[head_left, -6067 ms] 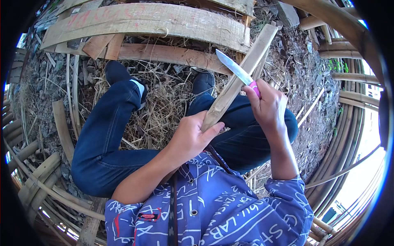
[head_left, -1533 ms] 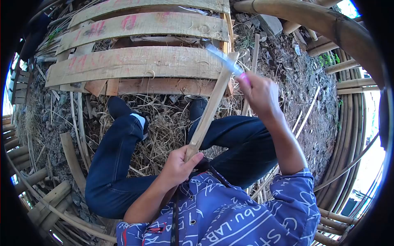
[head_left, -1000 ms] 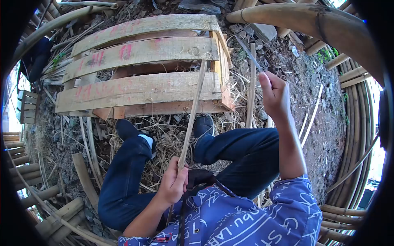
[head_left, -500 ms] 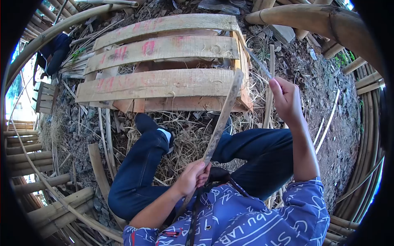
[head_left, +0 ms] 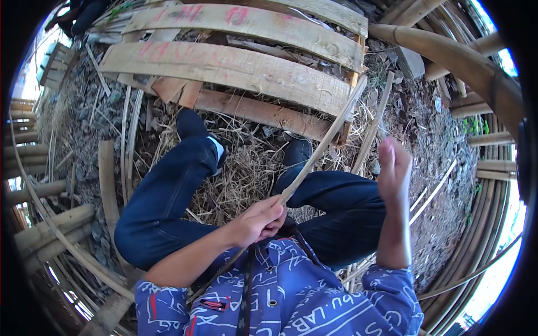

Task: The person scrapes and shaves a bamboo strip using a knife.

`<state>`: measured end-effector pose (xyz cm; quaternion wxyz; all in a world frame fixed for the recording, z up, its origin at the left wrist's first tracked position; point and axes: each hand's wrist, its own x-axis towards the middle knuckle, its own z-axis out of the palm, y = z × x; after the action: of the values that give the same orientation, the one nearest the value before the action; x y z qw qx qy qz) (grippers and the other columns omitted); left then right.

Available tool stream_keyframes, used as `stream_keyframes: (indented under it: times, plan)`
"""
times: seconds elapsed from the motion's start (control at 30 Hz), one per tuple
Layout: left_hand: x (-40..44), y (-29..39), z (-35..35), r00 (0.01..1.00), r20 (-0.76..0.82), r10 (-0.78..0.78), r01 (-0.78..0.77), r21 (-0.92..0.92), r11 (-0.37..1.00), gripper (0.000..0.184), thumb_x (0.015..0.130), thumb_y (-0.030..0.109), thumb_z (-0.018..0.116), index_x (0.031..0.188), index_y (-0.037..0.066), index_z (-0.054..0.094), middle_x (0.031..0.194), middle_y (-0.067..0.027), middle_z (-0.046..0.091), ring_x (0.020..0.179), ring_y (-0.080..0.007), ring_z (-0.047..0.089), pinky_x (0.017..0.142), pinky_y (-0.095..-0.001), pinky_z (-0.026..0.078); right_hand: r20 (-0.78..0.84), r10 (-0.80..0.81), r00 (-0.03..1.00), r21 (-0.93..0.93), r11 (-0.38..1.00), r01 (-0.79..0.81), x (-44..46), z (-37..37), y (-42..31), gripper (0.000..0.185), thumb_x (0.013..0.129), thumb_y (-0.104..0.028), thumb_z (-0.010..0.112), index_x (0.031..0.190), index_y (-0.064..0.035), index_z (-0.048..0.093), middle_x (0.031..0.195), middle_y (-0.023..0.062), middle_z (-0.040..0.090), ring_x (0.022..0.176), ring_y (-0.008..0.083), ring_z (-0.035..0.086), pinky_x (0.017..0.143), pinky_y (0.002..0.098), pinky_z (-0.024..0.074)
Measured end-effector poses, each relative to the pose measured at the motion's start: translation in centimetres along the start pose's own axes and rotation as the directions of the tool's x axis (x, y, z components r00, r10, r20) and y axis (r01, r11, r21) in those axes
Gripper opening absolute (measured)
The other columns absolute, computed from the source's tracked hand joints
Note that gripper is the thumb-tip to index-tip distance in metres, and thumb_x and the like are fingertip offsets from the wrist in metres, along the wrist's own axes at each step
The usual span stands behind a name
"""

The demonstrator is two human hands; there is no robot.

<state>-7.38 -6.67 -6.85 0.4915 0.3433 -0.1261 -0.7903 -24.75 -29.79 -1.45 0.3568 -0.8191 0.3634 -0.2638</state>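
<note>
My left hand [head_left: 260, 221] is closed around the lower part of a long, pale bamboo strip [head_left: 320, 150]. The strip slants up and right from my lap, its far end overlapping the right end of a slatted wooden crate [head_left: 224, 61]. My right hand [head_left: 394, 168] is raised right of the strip, apart from it, with fingers curled into a fist and thumb up. A thin-bladed knife showed in this fist a moment earlier; now motion blur hides the blade. Both my bent legs [head_left: 168, 190] frame the ground under the strip.
Dry shavings [head_left: 241, 162] litter the ground between my feet. A thick bamboo pole [head_left: 448, 53] crosses at the upper right, near a grey block [head_left: 410, 61]. Bamboo bars [head_left: 50, 224] line the left side. Part of another person [head_left: 84, 17] shows at the upper left.
The view has shifted, moving the crate up and right in the picture. The strip leans further right. My right hand has come lower, and its blade no longer shows clearly.
</note>
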Motion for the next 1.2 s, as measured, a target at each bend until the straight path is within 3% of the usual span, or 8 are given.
stream_keyframes:
  times: [0.1, 0.17, 0.33, 0.5, 0.6, 0.77, 0.83, 1.2]
  plan:
    - [0.0, 1.3, 0.5, 0.999, -0.037, 0.02, -0.02, 0.021, 1.0, 0.029, 0.097, 0.036, 0.049, 0.105, 0.009, 0.041, 0.063, 0.0022, 0.037, 0.046, -0.0087, 0.042, 0.04, -0.02, 0.035, 0.042, 0.061, 0.997, 0.082, 0.995, -0.064, -2.1, 1.8, -0.6, 0.048, 0.097, -0.038, 0.048, 0.066, -0.0013, 0.044, 0.053, -0.0004, 0.037, 0.051, 0.0075, 0.034, 0.045, 0.0283, 0.026]
    - [-0.4, 2.3, 1.1, 0.995, -0.1, 0.005, -0.001, 0.038, 0.999, 0.02, 0.098, 0.027, 0.05, 0.092, 0.01, 0.04, 0.061, 0.0022, 0.043, 0.044, -0.0056, 0.044, 0.038, -0.0194, 0.037, 0.083, 0.076, 0.994, 0.094, 0.992, -0.084, -3.0, 2.5, -1.1, 0.05, 0.097, -0.04, 0.048, 0.066, -0.0008, 0.044, 0.052, -0.0004, 0.034, 0.051, 0.007, 0.032, 0.045, 0.0278, 0.0261]
    - [0.0, 1.8, 0.4, 0.981, -0.183, 0.07, -0.04, 0.161, 0.986, 0.023, 0.096, 0.024, 0.056, 0.105, 0.004, 0.049, 0.055, 0.003, 0.045, 0.04, -0.0041, 0.043, 0.036, -0.0195, 0.035, 0.184, 0.142, 0.973, 0.064, 0.986, -0.156, -4.7, 3.7, -3.5, 0.044, 0.095, -0.035, 0.055, 0.068, -0.0004, 0.047, 0.052, 0.0054, 0.035, 0.051, 0.01, 0.033, 0.045, 0.0292, 0.0313]
    - [0.0, 2.3, 1.3, 0.97, -0.233, 0.064, 0.0, 0.264, 0.965, 0.025, 0.094, 0.026, 0.059, 0.102, 0.003, 0.053, 0.059, 0.003, 0.049, 0.044, -0.0024, 0.044, 0.038, -0.0194, 0.033, 0.32, 0.131, 0.938, -0.149, 0.985, -0.087, -5.5, 4.9, -5.6, 0.033, 0.085, -0.026, 0.066, 0.069, -0.002, 0.051, 0.054, 0.0142, 0.049, 0.05, 0.0349, 0.054, 0.045, 0.0382, 0.0389]
    - [0.1, 2.1, 1.7, 0.955, -0.271, 0.116, -0.027, 0.312, 0.95, 0.026, 0.093, 0.025, 0.061, 0.101, 0.001, 0.055, 0.063, 0.0035, 0.05, 0.052, -0.0007, 0.043, 0.043, -0.0204, 0.032, 0.373, 0.037, 0.927, -0.221, 0.974, 0.05, -6.0, 5.5, -6.5, 0.035, 0.085, -0.031, 0.066, 0.068, -0.0045, 0.05, 0.057, 0.0127, 0.051, 0.049, 0.0333, 0.054, 0.045, 0.0399, 0.0396]
    - [0.5, 1.0, 1.6, 0.936, -0.28, 0.215, -0.094, 0.388, 0.917, 0.025, 0.093, 0.021, 0.061, 0.103, 0.0, 0.057, 0.068, 0.0027, 0.053, 0.064, -0.0021, 0.044, 0.052, -0.0237, 0.036, 0.376, 0.036, 0.926, -0.329, 0.939, 0.097, -5.9, 6.1, -6.5, 0.038, 0.085, -0.035, 0.065, 0.067, -0.005, 0.049, 0.058, 0.0108, 0.053, 0.05, 0.032, 0.055, 0.045, 0.0393, 0.0408]
    - [0.9, -0.1, 1.2, 0.867, -0.272, 0.418, -0.212, 0.559, 0.802, 0.022, 0.092, 0.019, 0.061, 0.101, 0.0, 0.056, 0.066, -0.0011, 0.055, 0.062, -0.0045, 0.046, 0.052, -0.0264, 0.039, 0.398, 0.019, 0.917, -0.36, 0.923, 0.137, -5.8, 6.0, -6.2, 0.04, 0.085, -0.037, 0.065, 0.066, -0.0053, 0.049, 0.058, 0.0102, 0.053, 0.05, 0.0313, 0.055, 0.044, 0.0392, 0.0408]
    - [0.9, 0.2, 1.3, 0.896, -0.267, 0.354, -0.133, 0.599, 0.79, 0.02, 0.092, 0.017, 0.06, 0.095, -0.002, 0.052, 0.057, -0.0039, 0.05, 0.052, -0.0063, 0.045, 0.047, -0.0287, 0.037, 0.347, -0.101, 0.933, -0.421, 0.872, 0.251, -3.9, 5.2, -3.6, 0.04, 0.084, -0.037, 0.067, 0.067, -0.0061, 0.049, 0.057, 0.0101, 0.053, 0.049, 0.0306, 0.055, 0.044, 0.0393, 0.0417]
